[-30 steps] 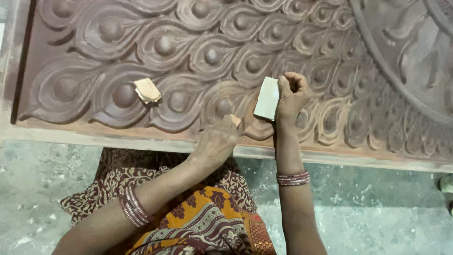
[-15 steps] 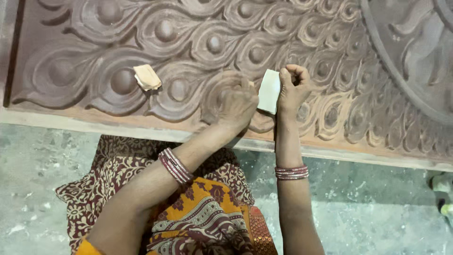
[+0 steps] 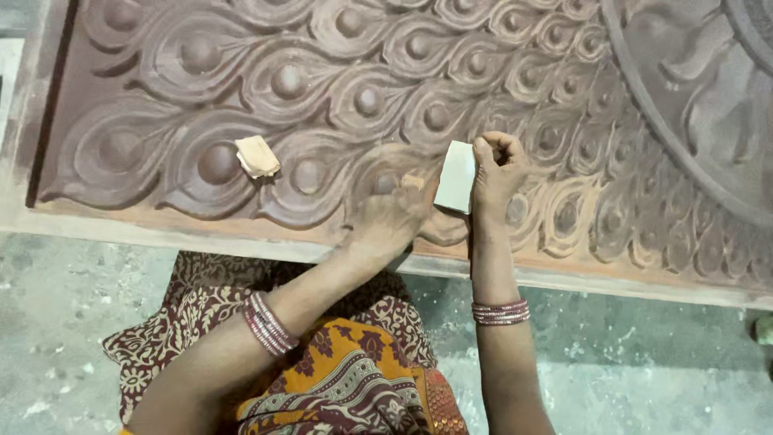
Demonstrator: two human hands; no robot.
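The left hand [image 3: 390,216] is motion-blurred; its fingers cannot be separated, and whether the small tan piece at its fingertips is gripped or merely pressed cannot be told. The carved panel [image 3: 338,89] runs off the top and right edges (the round medallion at upper right is only partly shown). The right hand [image 3: 495,165] hides one edge of the pale sheet [image 3: 456,177]. Both upper arms are cut off at the bottom.

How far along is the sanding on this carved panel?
Looks mid-job. The carved panel is already dusty and paler around the hands. In hand: the left hand, blurred, presses a small tan piece against a feather motif; the right hand holds a white sheet. The darker motifs at left, around a spare folded piece, look undone.
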